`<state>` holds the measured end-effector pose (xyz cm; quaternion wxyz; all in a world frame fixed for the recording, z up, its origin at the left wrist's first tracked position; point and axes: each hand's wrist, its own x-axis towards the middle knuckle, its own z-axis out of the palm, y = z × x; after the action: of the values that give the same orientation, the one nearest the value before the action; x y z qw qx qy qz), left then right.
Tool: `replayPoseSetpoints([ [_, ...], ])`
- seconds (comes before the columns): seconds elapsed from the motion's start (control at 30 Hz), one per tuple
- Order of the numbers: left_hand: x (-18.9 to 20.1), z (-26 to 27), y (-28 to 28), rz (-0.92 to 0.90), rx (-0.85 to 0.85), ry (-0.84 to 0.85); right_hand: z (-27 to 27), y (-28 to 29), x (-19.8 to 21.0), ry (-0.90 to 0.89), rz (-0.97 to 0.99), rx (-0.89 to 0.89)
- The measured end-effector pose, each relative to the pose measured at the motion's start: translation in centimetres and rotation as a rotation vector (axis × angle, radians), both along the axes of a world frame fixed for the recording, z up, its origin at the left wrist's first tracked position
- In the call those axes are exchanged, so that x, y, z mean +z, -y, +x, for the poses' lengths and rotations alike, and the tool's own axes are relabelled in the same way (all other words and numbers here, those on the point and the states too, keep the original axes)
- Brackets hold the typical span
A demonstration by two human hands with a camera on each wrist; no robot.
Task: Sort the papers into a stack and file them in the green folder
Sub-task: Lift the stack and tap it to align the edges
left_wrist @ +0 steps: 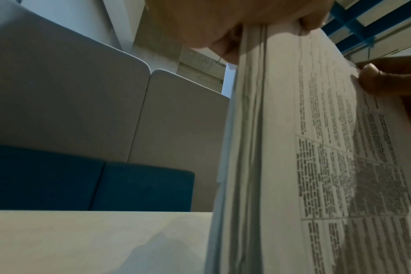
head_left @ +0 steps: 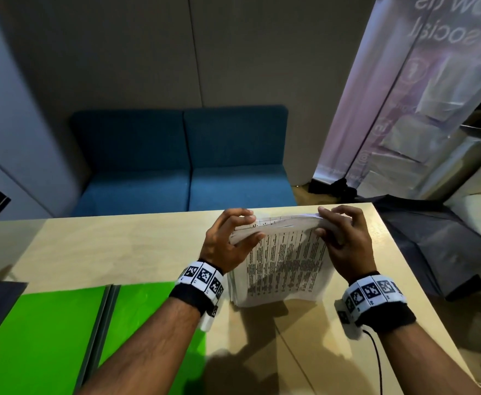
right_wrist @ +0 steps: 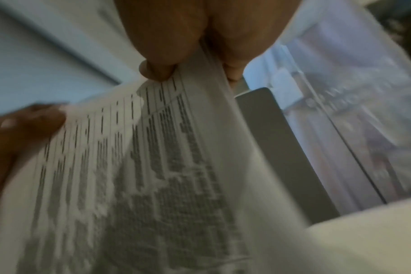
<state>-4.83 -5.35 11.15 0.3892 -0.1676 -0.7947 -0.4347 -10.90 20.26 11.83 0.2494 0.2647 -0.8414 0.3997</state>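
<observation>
paper stack [head_left: 283,266] stands on its lower edge on the worktop [head_left: 119,246], centre-right of the head view, printed face toward the camera and leaning back. sheets gathered into one bundle. the top edge looks uneven: a few sheets sit higher at the back. the left wrist view shows the side edge as loosely layered, with gaps between the sheets, not yet flush.

left hand [head_left: 227,238] grips the upper left corner of the stack, thumb on the near face, fingers [head_left: 242,213] curled over the top edge. right hand [head_left: 344,240] grips the upper right corner the same way; in the right wrist view its fingers [right_wrist: 162,53] pinch the top edge. both hands closed round the paper, neither free.

green folder [head_left: 48,334] lies open and flat on the worktop at the lower left of the head view, beside the left forearm, apart from the stack. no paper in it as far as can be seen.

beyond the worktop: blue sofa [head_left: 182,161] in the centre, pale banner [head_left: 421,81] at the upper right.

progress, judged: gathering done; squaring the edges appears under way. left: finish aligning, carry the stack left to the folder, lay it in, close the cover. roughly halfway.
</observation>
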Motion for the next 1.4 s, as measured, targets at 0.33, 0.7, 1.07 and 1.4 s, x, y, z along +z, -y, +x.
replayPoseSetpoints([
  [0.33,-3.8,0.4,-3.1,0.623,0.082,0.755,0.3,2.5,-3.9,0.600,-0.494,-0.190],
  [0.7,-4.8,2.4,-4.1,0.715,0.066,0.826,1.6,3.0,-4.7,0.564,-0.397,-0.245],
  [1.07,-2.6,2.1,-3.8,0.855,0.065,0.737,1.7,1.9,-3.5,0.483,-0.381,-0.236],
  [1.4,-1.5,1.2,-4.4,0.864,0.136,0.622,1.5,2.4,-2.7,0.362,-0.416,-0.256],
])
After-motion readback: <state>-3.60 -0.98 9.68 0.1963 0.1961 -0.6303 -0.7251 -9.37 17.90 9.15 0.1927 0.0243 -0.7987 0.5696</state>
